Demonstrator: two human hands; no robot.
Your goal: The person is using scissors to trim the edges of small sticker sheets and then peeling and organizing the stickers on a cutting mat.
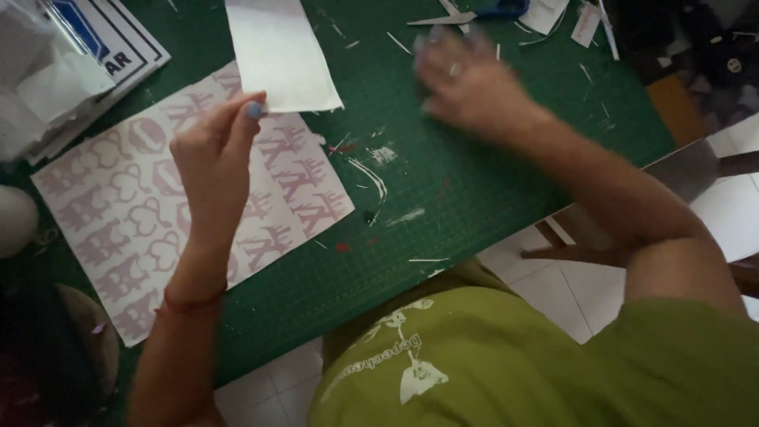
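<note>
My left hand [215, 154] pinches the lower corner of a plain white sheet [278, 51] and holds it up over the green cutting mat [443, 198]. Under that hand lies a white sticker sheet [126, 213] covered with pale pink cut-out shapes. My right hand [466, 83] is blurred, with its fingers spread flat just above the mat at the far side. It holds nothing. A pair of scissors with blue handles [478, 13] lies just beyond its fingertips.
Small white paper scraps [371, 178] and red specks litter the mat. A stack of papers and a printed board [71, 55] sits at the far left. More paper pieces [573, 17] lie at the far right. Tiled floor [553, 292] shows past the mat's near edge.
</note>
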